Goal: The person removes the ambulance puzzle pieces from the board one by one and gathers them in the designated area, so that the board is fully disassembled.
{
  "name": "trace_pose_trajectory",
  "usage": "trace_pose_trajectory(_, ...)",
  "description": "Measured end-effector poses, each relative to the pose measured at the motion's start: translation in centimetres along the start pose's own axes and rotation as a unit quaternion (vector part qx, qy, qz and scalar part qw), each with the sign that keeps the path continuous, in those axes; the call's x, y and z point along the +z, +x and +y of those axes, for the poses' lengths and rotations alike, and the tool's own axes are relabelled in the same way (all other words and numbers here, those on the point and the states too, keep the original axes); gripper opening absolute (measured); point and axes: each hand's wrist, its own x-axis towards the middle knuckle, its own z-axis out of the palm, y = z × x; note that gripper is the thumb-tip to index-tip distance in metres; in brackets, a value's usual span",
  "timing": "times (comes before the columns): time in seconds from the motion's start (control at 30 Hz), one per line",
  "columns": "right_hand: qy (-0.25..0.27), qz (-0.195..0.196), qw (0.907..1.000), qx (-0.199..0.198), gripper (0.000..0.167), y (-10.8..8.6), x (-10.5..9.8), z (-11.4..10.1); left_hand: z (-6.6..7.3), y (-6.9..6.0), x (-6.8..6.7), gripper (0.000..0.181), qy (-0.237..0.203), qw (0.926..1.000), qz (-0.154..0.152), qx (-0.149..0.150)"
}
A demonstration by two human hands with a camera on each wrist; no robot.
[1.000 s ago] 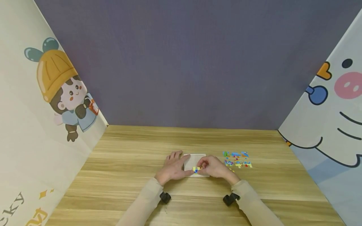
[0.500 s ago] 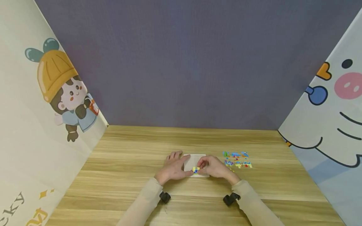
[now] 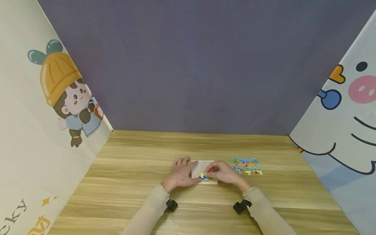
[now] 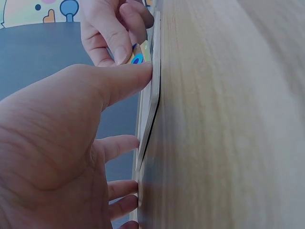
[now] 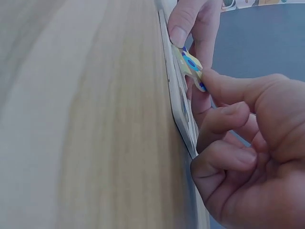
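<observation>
A shallow white puzzle tray (image 3: 197,168) lies on the table between the hands. Along its near side sits a yellow and blue jigsaw piece (image 3: 204,176), with other coloured pieces beside it. In the right wrist view this jigsaw piece (image 5: 192,65) is tilted, one end raised off the tray. My right hand (image 3: 224,173) has its thumb at the raised end; its other fingers are curled, and the index fingertip is partly hidden. My left hand (image 3: 182,173) spreads along the tray's left side, fingers extended. Its thumb (image 4: 128,78) touches the tray's near edge by the piece.
Several loose jigsaw pieces (image 3: 246,165) lie in rows on the wooden table (image 3: 132,169), right of the tray. A dark panel (image 3: 188,71) rises behind the table, with printed walls on both sides. Each wrist carries a small black camera (image 3: 242,206).
My right hand has shifted slightly to the right, and more of the coloured pieces along the tray's near side now show. The left hand stays nearly still.
</observation>
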Motion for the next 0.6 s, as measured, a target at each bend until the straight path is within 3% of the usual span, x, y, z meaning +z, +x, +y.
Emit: trace_pose_trajectory(0.6,0.016,0.017,0.9993,0.029,0.018,-1.4,-1.2,0.4,0.2,-0.1,0.0,0.083,0.002,1.0,-0.001,-0.004)
